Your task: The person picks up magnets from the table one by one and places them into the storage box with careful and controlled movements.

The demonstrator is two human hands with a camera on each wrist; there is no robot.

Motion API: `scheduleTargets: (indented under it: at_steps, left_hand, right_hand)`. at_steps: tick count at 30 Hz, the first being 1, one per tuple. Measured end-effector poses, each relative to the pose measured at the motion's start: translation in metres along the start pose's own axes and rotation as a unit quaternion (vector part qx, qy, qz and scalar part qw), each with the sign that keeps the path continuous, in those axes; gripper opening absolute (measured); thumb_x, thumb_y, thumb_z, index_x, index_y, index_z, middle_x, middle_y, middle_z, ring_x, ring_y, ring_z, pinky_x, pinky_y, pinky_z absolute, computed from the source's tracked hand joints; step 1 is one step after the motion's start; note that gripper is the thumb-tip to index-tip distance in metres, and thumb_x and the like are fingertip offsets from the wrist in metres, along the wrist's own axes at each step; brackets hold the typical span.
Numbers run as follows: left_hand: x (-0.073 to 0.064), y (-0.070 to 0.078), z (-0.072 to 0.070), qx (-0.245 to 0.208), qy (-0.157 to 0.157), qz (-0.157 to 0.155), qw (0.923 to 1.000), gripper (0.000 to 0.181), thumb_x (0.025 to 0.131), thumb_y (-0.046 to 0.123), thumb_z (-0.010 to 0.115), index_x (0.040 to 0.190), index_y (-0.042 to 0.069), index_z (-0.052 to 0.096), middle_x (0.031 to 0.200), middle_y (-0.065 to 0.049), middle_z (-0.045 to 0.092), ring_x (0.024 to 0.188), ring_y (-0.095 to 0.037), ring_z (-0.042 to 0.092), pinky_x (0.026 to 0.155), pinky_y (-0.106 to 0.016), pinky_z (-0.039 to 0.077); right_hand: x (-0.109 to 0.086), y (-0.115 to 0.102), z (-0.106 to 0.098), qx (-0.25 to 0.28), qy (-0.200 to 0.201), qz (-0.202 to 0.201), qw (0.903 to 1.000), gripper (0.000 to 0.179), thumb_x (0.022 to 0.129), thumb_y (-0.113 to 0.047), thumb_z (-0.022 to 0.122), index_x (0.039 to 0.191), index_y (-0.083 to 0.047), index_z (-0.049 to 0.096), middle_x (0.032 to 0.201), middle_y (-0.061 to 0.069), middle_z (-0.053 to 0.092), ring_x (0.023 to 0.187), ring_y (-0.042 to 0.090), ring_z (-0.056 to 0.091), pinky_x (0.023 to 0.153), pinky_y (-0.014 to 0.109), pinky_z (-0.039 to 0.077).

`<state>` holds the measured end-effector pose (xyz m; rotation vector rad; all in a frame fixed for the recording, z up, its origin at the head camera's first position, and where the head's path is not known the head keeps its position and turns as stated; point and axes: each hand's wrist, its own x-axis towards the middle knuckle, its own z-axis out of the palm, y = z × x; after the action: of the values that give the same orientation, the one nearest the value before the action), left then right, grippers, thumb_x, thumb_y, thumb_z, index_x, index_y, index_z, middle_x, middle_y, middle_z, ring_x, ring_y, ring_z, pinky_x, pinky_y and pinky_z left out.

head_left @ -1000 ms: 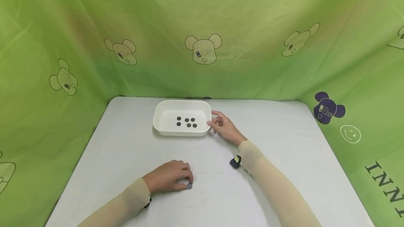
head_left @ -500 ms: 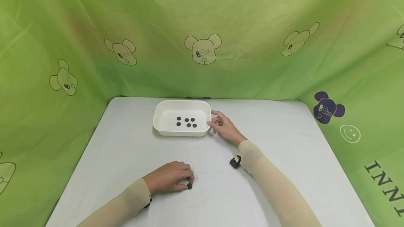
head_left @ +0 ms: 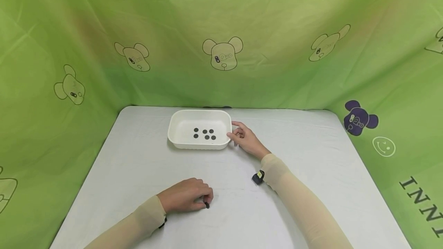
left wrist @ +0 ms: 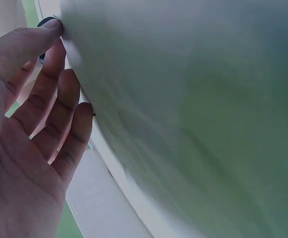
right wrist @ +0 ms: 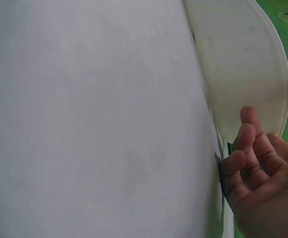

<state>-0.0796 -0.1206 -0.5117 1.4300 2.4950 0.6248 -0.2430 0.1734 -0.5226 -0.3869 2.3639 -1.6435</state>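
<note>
Between thumb and fingertips, my left hand [head_left: 187,195] pinches a small dark round disc [head_left: 207,205] low over the near middle of the table. The disc shows nearly edge-on in the head view; in the left wrist view the thumb covers much of the disc [left wrist: 45,22]. My right hand [head_left: 246,140] holds the right end of a white rectangular tray [head_left: 199,146], thumb over the rim. In the right wrist view, the other fingers [right wrist: 244,136] bend beside the outer wall of the tray [right wrist: 243,54]. Several similar black discs [head_left: 205,131] lie flat inside the tray, spaced apart.
A white cloth covers the table [head_left: 138,156], with the tray near its far edge. Green curtains [head_left: 221,87] printed with bear heads hang behind it and along both sides. Each wrist wears a small black device, such as the right wrist device [head_left: 258,177].
The disc in my left fingers has turned, from a grey face to a dark face and now nearly edge-on. My left fingers have shifted slightly around it. The right hand and tray stay still.
</note>
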Motion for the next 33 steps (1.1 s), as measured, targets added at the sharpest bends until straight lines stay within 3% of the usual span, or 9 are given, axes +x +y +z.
scheduleTargets:
  at_steps: [6,14,20,24,33]
  left_hand:
    - [0.0,0.0,-0.001,-0.028,-0.005,-0.013,0.9995,0.02,0.096,0.019,0.082,0.1,0.031,0.066,0.09,0.024,0.059,0.085,0.003,0.049,0.085,-0.015,0.041]
    - [0.0,-0.005,-0.004,-0.079,-0.001,-0.031,0.9964,0.019,0.097,0.013,0.08,0.102,0.028,0.07,0.092,0.02,0.063,0.088,0.001,0.056,0.086,-0.016,0.046]
    - [-0.001,-0.011,-0.013,-0.132,0.004,-0.085,0.9876,0.016,0.102,0.015,0.075,0.104,0.03,0.069,0.097,0.02,0.063,0.092,-0.002,0.06,0.085,-0.02,0.05]
    - [-0.003,-0.02,-0.025,-0.143,0.032,-0.106,0.9835,0.015,0.104,0.015,0.074,0.108,0.029,0.069,0.102,0.014,0.067,0.094,-0.004,0.06,0.088,-0.024,0.053]
    - [-0.008,-0.039,-0.061,-0.136,0.121,-0.105,0.9776,0.017,0.101,0.006,0.075,0.109,0.019,0.069,0.105,0.011,0.07,0.095,-0.006,0.061,0.087,-0.03,0.056]
  right_hand:
    - [0.001,0.0,0.0,0.003,0.0,0.002,1.0,0.069,0.105,-0.032,0.074,0.161,-0.007,0.043,0.103,0.009,0.067,0.082,0.033,0.065,0.068,0.026,0.043]
    - [0.001,0.001,0.0,0.001,0.002,0.001,1.0,0.068,0.105,-0.031,0.075,0.161,-0.008,0.044,0.101,0.006,0.068,0.078,0.023,0.064,0.067,0.026,0.044]
    - [0.001,0.0,0.0,-0.004,0.001,-0.001,1.0,0.066,0.105,-0.03,0.074,0.16,-0.008,0.044,0.101,0.006,0.068,0.077,0.021,0.064,0.068,0.026,0.045]
    - [0.002,0.0,0.0,-0.004,0.001,-0.002,1.0,0.066,0.106,-0.029,0.073,0.16,-0.007,0.044,0.101,0.006,0.067,0.079,0.023,0.065,0.068,0.026,0.045]
    - [0.002,0.0,0.0,-0.005,0.0,0.003,1.0,0.067,0.105,-0.03,0.074,0.161,-0.008,0.043,0.101,0.006,0.068,0.078,0.021,0.065,0.069,0.026,0.045]
